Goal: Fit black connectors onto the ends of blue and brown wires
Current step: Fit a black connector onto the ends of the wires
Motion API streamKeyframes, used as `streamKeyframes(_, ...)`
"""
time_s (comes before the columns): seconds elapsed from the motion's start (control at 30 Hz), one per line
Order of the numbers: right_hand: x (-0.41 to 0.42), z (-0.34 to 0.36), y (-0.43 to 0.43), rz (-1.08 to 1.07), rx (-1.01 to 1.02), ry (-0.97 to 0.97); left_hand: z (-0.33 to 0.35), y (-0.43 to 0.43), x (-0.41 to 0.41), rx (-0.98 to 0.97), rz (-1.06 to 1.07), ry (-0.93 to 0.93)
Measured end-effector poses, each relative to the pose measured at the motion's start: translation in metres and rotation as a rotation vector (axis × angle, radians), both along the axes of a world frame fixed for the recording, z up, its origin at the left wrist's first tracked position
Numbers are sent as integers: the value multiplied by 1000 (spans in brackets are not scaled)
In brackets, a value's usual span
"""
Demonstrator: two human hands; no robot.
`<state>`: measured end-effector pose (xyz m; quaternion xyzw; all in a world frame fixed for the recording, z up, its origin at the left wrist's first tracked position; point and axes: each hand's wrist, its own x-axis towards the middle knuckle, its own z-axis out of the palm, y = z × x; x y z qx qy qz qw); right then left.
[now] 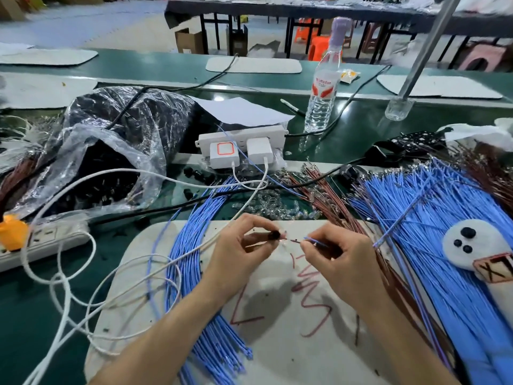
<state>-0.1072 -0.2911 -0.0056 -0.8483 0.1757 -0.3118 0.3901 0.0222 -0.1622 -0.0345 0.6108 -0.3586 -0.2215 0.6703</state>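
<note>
Pinching a black connector (275,234) in the left hand (238,251), right hand (337,258) pinching blue and brown wires (305,239); insertion pending, ends needing alignment.

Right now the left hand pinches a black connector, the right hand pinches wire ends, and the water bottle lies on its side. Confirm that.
Wrong on one count: the head view shows the water bottle standing upright. The left hand does pinch the black connector and the right hand the wire ends.
</note>
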Motion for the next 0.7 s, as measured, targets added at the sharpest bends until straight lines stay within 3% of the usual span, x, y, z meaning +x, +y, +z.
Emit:
streamKeyframes(0.17, -2, 2, 10, -33, -171, -34, 1, 1, 1, 37, 35, -246)
streamKeyframes(0.3, -3, 3, 12, -66, -282, -11, 2, 1, -2, 48, 64, -341)
streamKeyframes(0.7, -6, 5, 17, -59, -328, -9, 2, 1, -2, 28, 103, -597)
